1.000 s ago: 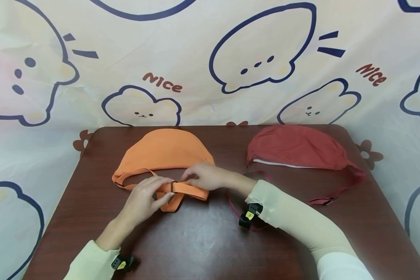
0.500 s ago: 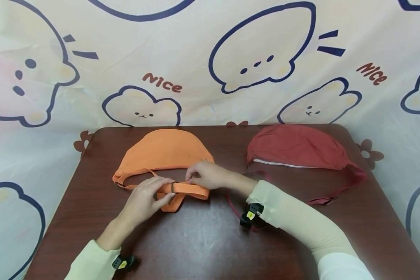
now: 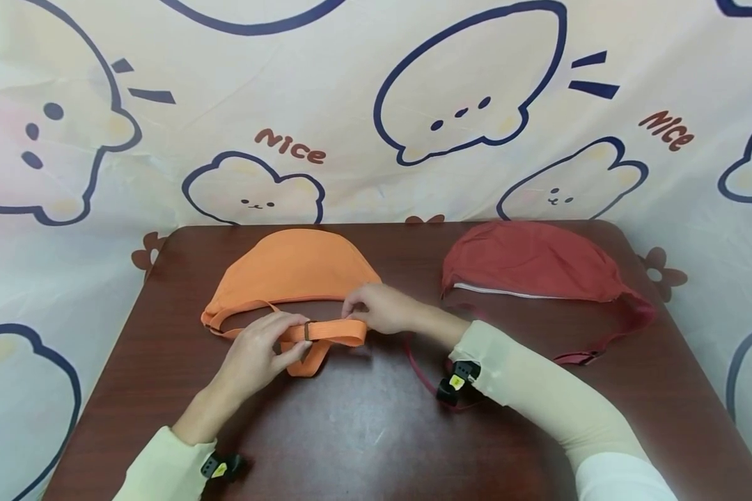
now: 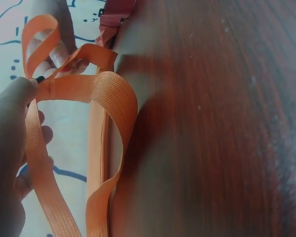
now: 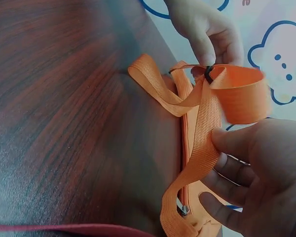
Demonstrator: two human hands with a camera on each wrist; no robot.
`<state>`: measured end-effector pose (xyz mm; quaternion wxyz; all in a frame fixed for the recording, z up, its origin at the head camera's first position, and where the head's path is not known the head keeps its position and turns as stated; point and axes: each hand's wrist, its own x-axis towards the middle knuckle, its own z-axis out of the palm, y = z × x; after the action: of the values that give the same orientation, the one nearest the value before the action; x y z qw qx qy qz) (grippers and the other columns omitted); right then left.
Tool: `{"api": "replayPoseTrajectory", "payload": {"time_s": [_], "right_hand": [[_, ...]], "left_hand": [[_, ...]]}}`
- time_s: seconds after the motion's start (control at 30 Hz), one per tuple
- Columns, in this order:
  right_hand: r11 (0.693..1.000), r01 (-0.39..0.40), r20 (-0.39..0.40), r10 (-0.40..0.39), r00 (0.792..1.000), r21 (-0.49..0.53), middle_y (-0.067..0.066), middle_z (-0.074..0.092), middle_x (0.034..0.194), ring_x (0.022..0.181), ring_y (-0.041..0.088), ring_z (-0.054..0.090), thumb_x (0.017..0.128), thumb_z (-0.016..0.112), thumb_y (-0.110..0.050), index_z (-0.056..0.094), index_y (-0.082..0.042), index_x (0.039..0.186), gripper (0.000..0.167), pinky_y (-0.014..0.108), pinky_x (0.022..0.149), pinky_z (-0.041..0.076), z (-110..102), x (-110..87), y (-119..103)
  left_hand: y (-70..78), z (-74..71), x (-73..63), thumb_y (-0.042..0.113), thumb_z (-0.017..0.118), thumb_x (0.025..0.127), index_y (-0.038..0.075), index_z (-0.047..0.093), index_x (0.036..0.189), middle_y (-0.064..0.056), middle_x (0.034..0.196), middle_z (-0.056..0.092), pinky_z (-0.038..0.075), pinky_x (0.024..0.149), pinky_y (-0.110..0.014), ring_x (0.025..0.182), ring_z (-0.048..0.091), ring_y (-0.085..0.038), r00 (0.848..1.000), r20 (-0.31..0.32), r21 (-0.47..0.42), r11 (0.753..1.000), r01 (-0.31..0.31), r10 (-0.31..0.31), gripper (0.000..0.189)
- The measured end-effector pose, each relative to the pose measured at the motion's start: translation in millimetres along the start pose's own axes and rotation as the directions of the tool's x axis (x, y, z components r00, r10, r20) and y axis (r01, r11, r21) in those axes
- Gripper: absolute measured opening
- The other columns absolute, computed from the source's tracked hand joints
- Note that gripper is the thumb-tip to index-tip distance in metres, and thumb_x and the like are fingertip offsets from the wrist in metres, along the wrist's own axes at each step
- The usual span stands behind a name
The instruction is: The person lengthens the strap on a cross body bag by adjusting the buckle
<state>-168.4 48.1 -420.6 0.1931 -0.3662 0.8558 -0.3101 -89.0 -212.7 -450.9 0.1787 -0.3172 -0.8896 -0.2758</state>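
Where it lies, the orange bag (image 3: 297, 268) stretches sideways.

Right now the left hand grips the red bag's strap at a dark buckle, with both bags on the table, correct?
Wrong bag: the left hand grips the strap of the orange bag, not the red bag, at a dark buckle, as the head view shows. The rest holds.

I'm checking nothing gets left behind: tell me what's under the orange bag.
The orange bag rests on the brown table, which shows around its edges. Whatever lies beneath its body is covered and cannot be seen.
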Motion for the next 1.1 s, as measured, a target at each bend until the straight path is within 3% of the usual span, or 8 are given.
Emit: {"api": "replayPoseTrajectory", "payload": {"time_s": [0.37, 0.53, 0.73, 0.9, 1.1], "right_hand": [[0.999, -0.027, -0.031, 0.028, 0.999, 0.018, -0.007, 0.063, 0.082, 0.071, 0.009, 0.054, 0.099, 0.069, -0.015, 0.073, -0.015, 0.091, 0.009, 0.025, 0.071, 0.046, -10.1, -8.7, 8.1], [1.0, -0.007, -0.032, 0.007, 0.999, -0.003, -0.005, 0.067, 0.089, 0.078, 0.009, 0.056, 0.098, 0.07, -0.014, 0.074, -0.013, 0.093, 0.007, 0.026, 0.077, 0.048, -11.0, -11.2, 10.7], [0.999, -0.021, -0.064, 0.019, 0.998, -0.034, -0.005, 0.07, 0.093, 0.085, 0.01, 0.059, 0.096, 0.072, -0.013, 0.076, -0.013, 0.092, 0.005, 0.028, 0.083, 0.049, -12.9, -15.1, 17.9], [0.999, -0.034, -0.049, 0.033, 0.998, -0.009, -0.004, 0.071, 0.093, 0.088, 0.011, 0.061, 0.096, 0.071, -0.013, 0.075, -0.012, 0.093, 0.005, 0.03, 0.084, 0.05, -15.9, -18.8, 22.6], [0.997, -0.033, -0.018, 0.034, 0.999, 0.069, -0.002, 0.071, 0.102, 0.094, 0.012, 0.06, 0.098, 0.068, -0.011, 0.073, -0.011, 0.096, 0.006, 0.03, 0.087, 0.049, -16.8, -23.7, 32.0]], "left_hand": [[1.0, -3.6, 0.1, 0.01, 0.089, 0.076, 0.007, 0.071, 0.112, -0.003, 0.104, 0.071, 0.052, 0.066, -0.034, 0.086, 0.063, -0.014, 1.0, -0.016, -0.001, 1.0, 0.016, -0.016, 0.041], [0.2, -3.6, 1.9, 0.008, 0.089, 0.076, 0.006, 0.071, 0.113, -0.004, 0.105, 0.071, 0.051, 0.067, -0.03, 0.087, 0.064, -0.015, 1.0, -0.023, -0.002, 1.0, 0.002, -0.002, 0.041], [-0.4, -7.3, 2.4, 0.008, 0.088, 0.076, 0.007, 0.07, 0.112, -0.003, 0.104, 0.07, 0.049, 0.063, -0.027, 0.084, 0.061, -0.013, 0.999, -0.036, 0.003, 0.999, 0.037, -0.036, 0.04], [-0.3, -8.8, 0.9, 0.008, 0.088, 0.077, 0.007, 0.07, 0.112, -0.001, 0.102, 0.069, 0.049, 0.064, -0.029, 0.083, 0.059, -0.012, 0.999, -0.03, -0.002, 0.999, 0.044, -0.044, 0.039], [-2.3, -11.2, -1.0, 0.008, 0.088, 0.076, 0.007, 0.071, 0.112, -0.001, 0.103, 0.07, 0.051, 0.074, -0.03, 0.09, 0.065, -0.015, 0.997, -0.056, 0.0, 0.999, 0.045, -0.045, 0.04]]}}
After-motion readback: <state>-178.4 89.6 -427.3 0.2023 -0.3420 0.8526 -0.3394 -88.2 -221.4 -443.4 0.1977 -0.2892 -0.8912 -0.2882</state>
